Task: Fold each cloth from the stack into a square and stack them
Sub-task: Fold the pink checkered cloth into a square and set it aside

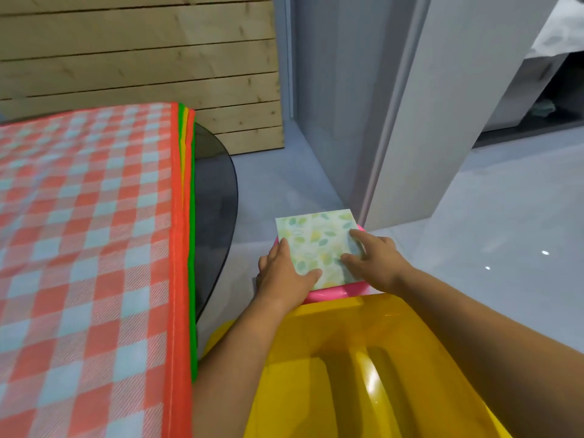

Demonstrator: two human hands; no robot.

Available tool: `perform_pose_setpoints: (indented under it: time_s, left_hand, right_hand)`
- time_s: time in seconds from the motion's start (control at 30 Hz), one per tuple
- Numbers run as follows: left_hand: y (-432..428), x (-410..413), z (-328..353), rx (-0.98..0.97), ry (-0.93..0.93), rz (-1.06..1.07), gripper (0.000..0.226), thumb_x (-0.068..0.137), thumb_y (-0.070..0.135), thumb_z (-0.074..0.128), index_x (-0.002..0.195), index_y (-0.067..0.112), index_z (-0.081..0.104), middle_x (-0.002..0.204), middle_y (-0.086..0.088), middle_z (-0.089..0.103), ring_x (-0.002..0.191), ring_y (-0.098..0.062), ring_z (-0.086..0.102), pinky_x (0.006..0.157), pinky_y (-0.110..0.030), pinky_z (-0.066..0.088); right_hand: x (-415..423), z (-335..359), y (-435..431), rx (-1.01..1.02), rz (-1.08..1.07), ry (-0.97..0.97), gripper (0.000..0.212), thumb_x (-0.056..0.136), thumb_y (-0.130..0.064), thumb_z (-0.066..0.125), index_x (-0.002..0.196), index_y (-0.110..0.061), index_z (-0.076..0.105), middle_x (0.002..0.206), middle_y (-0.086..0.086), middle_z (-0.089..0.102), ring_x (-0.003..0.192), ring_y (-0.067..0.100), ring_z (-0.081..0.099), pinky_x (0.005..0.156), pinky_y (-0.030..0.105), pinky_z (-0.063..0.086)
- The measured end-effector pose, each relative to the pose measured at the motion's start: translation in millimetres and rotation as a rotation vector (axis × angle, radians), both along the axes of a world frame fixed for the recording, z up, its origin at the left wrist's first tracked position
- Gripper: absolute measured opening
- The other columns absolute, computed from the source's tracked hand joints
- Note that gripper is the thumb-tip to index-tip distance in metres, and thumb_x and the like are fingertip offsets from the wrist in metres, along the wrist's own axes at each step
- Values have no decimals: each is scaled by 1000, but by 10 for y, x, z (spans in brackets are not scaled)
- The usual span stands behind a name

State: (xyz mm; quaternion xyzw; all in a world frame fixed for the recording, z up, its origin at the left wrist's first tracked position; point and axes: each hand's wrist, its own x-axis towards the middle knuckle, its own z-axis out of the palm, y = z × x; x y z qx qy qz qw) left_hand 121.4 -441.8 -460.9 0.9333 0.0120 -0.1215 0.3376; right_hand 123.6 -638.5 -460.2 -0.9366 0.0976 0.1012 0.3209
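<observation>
A folded square cloth (316, 241), pale green with a leaf print, lies on a pink stool (331, 290) to the right of the table. My left hand (284, 273) holds its left edge, thumb on top and fingers along the side. My right hand (373, 257) rests flat on the cloth's right part with fingers spread. A stack of unfolded cloths (85, 248) covers the table at the left: a red-and-white check on top, with green, yellow and orange edges (186, 172) showing beneath it.
A dark glass table (218, 197) carries the stack and juts out to the right of it. A yellow plastic chair (363, 368) fills the bottom of the view. Behind stand a wooden slat wall (142, 52) and a grey pillar (442, 105) on grey floor.
</observation>
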Motion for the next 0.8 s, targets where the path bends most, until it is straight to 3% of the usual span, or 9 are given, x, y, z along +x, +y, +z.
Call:
perform_pose_setpoints:
  time_s: [0.17, 0.23, 0.4, 0.5, 0.6, 0.8]
  left_hand:
    - [-36, -38, -23, 40, -10, 19, 97, 87, 54, 66, 159, 21, 11, 164, 3, 21, 144, -24, 19, 115, -41, 27]
    - [-68, -76, 16, 27, -24, 53, 98, 88, 56, 65, 160, 22, 7, 165, 2, 15, 146, -24, 15, 117, -42, 24]
    - [-247, -467, 215, -90, -145, 145, 83, 92, 51, 61, 157, 25, 17, 165, 3, 14, 150, -21, 12, 122, -43, 20]
    - [-416, -793, 476, -241, -129, 165, 73, 93, 44, 62, 153, 23, 27, 161, 2, 26, 148, -21, 22, 121, -39, 24]
    - [-543, -1048, 890, -393, -95, 186, 66, 93, 42, 63, 149, 24, 33, 153, 0, 39, 139, -22, 38, 114, -39, 39]
    - [-442, -1509, 1874, -640, -52, 220, 62, 85, 45, 60, 141, 26, 40, 142, -4, 50, 125, -29, 52, 103, -48, 49]
  right_hand:
    - [-33, -99, -36, -50, 30, -62, 62, 95, -50, 53, 148, -23, 37, 154, -1, 38, 139, 27, 30, 113, 52, 33]
    - [-67, -69, -40, 18, -5, -94, 61, 95, -48, 54, 148, -23, 38, 152, 0, 40, 138, 27, 34, 112, 54, 36]
    - [-252, 279, -59, 98, -94, -241, 49, 96, -43, 56, 140, -24, 48, 144, 0, 51, 130, 24, 47, 107, 49, 43]
    - [-442, 669, -69, 68, -95, -313, 50, 95, -46, 56, 139, -25, 50, 143, -2, 51, 131, 21, 47, 108, 42, 42]
    - [-687, 1211, -36, 88, -112, -373, 44, 96, -42, 56, 136, -22, 54, 140, -1, 54, 127, 19, 51, 104, 38, 44]
    - [-1302, 2353, 242, 89, -87, -452, 33, 98, -34, 56, 123, -14, 64, 118, -1, 66, 106, 14, 59, 90, 26, 40]
